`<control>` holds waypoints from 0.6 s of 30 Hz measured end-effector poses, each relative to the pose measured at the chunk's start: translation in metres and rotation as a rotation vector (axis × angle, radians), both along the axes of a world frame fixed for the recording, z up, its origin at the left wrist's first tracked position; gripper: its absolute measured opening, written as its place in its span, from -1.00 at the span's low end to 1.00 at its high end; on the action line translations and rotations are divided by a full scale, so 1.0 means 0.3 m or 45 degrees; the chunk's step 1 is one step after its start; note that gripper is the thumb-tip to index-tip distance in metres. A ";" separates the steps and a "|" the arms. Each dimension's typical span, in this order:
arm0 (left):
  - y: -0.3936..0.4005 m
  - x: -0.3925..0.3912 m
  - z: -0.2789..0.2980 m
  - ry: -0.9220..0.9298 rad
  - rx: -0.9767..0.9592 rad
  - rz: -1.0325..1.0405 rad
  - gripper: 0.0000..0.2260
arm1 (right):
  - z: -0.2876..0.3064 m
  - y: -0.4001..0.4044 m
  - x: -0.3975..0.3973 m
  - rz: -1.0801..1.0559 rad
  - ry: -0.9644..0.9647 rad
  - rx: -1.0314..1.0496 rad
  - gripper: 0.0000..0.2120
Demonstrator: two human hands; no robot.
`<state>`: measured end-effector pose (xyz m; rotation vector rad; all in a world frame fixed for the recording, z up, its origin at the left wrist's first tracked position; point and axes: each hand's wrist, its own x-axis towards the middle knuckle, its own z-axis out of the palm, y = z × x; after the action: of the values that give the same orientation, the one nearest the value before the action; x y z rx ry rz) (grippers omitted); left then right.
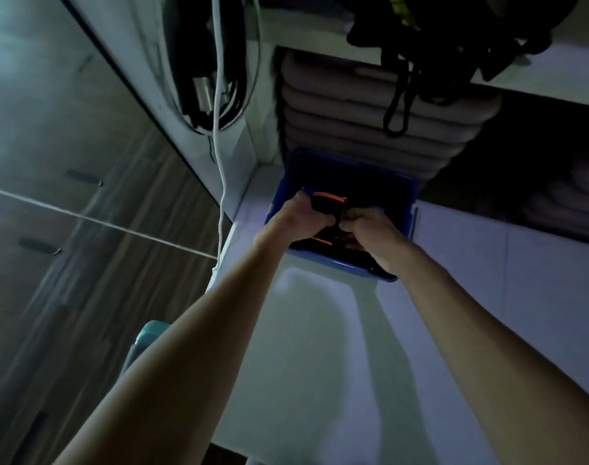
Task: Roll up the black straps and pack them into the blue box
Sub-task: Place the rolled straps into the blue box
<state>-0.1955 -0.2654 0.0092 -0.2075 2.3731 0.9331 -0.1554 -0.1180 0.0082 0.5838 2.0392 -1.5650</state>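
The blue box point(407, 209) stands on a white shelf, its open top toward me. Both hands reach into it. My left hand point(299, 218) grips a rolled black strap with orange edging point(328, 204) over the middle of the box. My right hand point(373, 234) pinches the same roll from the right side, fingers curled. More dark strap with an orange edge point(321, 241) lies lower in the box, partly hidden by my hands. The scene is dim.
The white shelf surface point(319, 330) spreads in front of the box. Folded pinkish towels point(370, 129) are stacked behind it. Black straps point(400, 95) dangle from the shelf above. A white cord point(219, 162) hangs at the left beside a bag of dark items.
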 end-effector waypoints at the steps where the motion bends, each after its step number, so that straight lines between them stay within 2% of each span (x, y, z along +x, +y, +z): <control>1: 0.002 -0.022 -0.015 -0.049 -0.033 -0.037 -0.43 | -0.017 -0.004 -0.019 0.024 -0.025 0.036 -0.85; 4: 0.011 -0.065 -0.053 -0.191 -0.058 -0.092 -0.46 | -0.069 -0.024 -0.066 0.094 -0.084 0.170 -0.83; 8: 0.011 -0.079 -0.113 -0.283 -0.056 -0.215 -0.74 | -0.114 -0.046 -0.087 0.169 -0.151 0.263 -0.85; 14: -0.001 -0.074 -0.126 -0.279 -0.133 -0.297 -0.69 | -0.129 -0.043 -0.072 0.200 -0.116 0.340 -0.78; 18: -0.003 -0.066 -0.092 -0.212 -0.192 -0.283 -0.67 | -0.080 -0.035 -0.046 0.216 0.013 0.460 -0.85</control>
<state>-0.2154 -0.2662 -0.0184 -0.0729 2.2576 0.6099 -0.1692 -0.1286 -0.0157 0.5142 2.3310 -1.1131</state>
